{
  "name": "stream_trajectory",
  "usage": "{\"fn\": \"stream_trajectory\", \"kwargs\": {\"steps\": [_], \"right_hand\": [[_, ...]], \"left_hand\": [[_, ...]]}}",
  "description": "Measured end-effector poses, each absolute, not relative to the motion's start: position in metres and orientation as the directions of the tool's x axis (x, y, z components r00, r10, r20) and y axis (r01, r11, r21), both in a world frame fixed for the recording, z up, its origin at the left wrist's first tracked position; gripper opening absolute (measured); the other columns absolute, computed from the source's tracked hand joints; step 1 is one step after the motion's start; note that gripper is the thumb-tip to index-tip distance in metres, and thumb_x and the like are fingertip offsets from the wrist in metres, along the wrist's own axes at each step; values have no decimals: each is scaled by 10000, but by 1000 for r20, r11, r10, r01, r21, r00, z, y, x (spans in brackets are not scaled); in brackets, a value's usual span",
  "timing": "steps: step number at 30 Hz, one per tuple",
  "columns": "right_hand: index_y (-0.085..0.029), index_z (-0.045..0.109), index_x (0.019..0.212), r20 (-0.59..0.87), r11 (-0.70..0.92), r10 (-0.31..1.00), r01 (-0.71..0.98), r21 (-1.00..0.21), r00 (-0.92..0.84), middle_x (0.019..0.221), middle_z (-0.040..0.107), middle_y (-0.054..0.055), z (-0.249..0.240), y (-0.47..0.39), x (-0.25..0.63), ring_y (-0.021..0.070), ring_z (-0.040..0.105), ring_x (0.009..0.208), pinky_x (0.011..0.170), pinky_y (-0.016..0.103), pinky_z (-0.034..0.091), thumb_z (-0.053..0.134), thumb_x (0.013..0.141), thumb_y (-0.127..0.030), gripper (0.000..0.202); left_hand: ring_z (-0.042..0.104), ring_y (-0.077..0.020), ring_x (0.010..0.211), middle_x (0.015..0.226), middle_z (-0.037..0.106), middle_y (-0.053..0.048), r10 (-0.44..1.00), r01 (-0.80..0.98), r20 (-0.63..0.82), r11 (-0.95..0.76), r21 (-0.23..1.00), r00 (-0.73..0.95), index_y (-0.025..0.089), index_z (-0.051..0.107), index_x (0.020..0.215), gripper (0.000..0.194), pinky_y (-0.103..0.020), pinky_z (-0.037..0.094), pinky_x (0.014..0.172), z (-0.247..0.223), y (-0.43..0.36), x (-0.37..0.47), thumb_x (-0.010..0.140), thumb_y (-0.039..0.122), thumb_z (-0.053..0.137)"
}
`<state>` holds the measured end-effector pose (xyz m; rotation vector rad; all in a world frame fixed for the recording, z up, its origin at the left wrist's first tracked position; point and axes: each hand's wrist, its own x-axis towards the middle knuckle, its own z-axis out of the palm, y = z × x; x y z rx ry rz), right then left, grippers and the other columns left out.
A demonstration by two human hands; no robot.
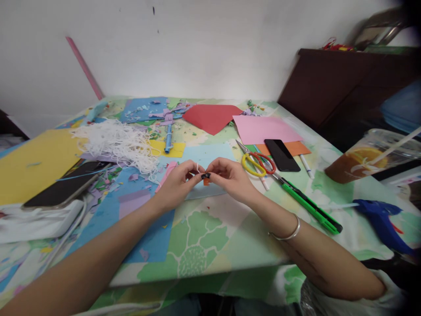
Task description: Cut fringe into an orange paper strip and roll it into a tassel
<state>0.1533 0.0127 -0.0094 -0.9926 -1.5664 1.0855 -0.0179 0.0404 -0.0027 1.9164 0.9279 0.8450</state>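
Near the middle of the table my left hand [177, 182] and my right hand [232, 177] meet, fingertips almost touching. Between them is a small dark piece [205, 175], pinched by the thumb and fingers of each hand. A bit of orange shows just below it, and a short white strand rises by the left fingers. What exactly the dark piece is cannot be made out. Under the hands lies a light blue sheet [210, 153]. A pink strip [167, 172] lies beside my left hand. Scissors with yellow and red handles [255, 162] rest to the right of my right hand.
A white yarn pile [120, 142], a phone [67, 184] and a power strip [42, 219] are at left. At right are another phone [282, 154], a green cutter [307, 204], a blue glue gun [381, 221] and a drink cup [365, 158]. Red paper [212, 116] lies behind.
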Motion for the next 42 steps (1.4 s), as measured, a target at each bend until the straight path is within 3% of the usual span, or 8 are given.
{"fn": "stream_trajectory", "kwargs": {"steps": [13,23,42], "right_hand": [[-171,584,768,281,275,936,-58,-960,-210,712,647,7,-8,15,153,133,635,691,699,294,499,614,772,-194,38],[-171,595,783,288,289,922,-36,-957,-259,710,640,6,-6,13,154,135,613,703,719,302,483,610,782,-203,35],[-168,585,792,236,229,948,-58,-972,-216,737,633,4,0,11,153,125,624,697,699,281,496,615,754,-194,55]], "left_hand": [[532,-149,734,737,575,-17,828,242,204,-374,895,523,157,579,769,199,-285,398,693,-1,42,-20,856,318,500],[476,-135,670,707,572,-6,820,282,164,-366,887,549,170,569,733,221,-253,342,585,4,41,-19,848,350,509],[437,-121,622,683,526,16,824,241,56,-229,943,563,185,534,738,212,-245,336,571,6,40,-18,817,381,521]]}}
